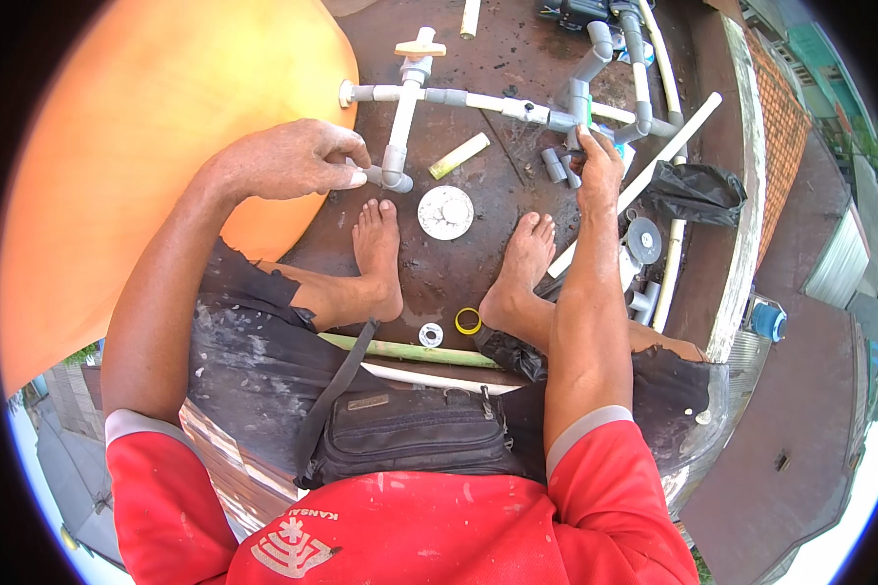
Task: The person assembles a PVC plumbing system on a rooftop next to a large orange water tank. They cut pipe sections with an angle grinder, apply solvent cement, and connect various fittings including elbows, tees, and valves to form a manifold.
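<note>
On rusty rooftop slab (478, 263), orange tank (156, 175) alongside

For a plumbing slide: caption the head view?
Left hand and right hand grip a grey pipe assembly beside an orange tank.

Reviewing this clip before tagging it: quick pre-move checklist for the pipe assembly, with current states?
1. Left hand grips the pipe end by the elbow fitting: ok.
2. Right hand on the tee junction: ok.
3. Grey pipe assembly flat on the dark surface: ok.
4. Joints fully seated: cannot tell.
5. Loose parts away from bare feet: not ok, the white disc and yellow ring lie close by them.
6. Clear of the ledge edge: cannot tell.
</note>
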The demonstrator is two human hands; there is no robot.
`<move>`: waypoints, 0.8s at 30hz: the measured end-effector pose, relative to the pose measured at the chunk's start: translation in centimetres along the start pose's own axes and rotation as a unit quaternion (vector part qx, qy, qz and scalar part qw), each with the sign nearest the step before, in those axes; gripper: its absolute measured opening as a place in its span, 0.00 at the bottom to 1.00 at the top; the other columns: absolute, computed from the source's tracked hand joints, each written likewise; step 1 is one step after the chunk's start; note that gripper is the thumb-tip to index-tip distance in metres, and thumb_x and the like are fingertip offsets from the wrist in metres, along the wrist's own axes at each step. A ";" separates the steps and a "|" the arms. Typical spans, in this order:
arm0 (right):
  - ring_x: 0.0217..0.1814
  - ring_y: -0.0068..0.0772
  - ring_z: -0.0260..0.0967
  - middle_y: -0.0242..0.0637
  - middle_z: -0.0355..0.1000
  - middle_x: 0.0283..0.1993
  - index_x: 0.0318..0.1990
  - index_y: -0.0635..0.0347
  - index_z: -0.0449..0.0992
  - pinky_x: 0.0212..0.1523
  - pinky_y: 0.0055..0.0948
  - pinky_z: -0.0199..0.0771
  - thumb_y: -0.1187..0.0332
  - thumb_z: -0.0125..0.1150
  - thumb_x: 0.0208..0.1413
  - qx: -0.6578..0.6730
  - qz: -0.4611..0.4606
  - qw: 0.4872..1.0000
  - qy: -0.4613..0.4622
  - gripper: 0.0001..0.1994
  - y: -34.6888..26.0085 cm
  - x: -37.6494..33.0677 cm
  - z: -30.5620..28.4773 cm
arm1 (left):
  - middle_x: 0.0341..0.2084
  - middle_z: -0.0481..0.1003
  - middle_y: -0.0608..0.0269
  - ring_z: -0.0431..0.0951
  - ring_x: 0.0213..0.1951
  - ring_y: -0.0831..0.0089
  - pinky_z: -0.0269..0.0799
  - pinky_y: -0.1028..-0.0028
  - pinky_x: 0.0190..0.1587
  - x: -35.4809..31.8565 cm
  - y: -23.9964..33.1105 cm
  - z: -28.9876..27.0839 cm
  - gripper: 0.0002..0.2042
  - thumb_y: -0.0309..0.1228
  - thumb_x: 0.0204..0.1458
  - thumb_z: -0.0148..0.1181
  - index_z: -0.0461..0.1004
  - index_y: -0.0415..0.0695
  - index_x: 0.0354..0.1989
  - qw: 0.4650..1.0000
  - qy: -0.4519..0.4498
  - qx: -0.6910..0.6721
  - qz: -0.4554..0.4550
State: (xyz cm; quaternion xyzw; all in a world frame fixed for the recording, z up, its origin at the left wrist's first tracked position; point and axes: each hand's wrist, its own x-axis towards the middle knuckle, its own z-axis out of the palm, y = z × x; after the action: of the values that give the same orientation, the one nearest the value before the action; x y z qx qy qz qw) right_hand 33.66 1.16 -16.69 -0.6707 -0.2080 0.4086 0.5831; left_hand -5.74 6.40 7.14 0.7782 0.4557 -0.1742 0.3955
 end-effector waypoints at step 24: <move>0.29 0.21 0.68 0.30 0.80 0.37 0.53 0.63 0.87 0.33 0.27 0.71 0.60 0.75 0.63 -0.004 -0.002 1.000 -0.004 0.18 0.0 -0.2 -0.1 | 0.31 0.76 0.62 0.73 0.33 0.72 0.71 0.67 0.40 0.0 0.5 -0.2 0.21 0.38 0.63 0.61 0.82 0.40 0.60 1.000 -0.005 0.005 0.000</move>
State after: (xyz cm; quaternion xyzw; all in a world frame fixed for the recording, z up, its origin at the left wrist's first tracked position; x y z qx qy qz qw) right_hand 33.64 0.96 -16.60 -0.6706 -0.2134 0.4097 0.5805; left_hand -5.35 6.41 7.51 0.7792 0.4530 -0.1798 0.3940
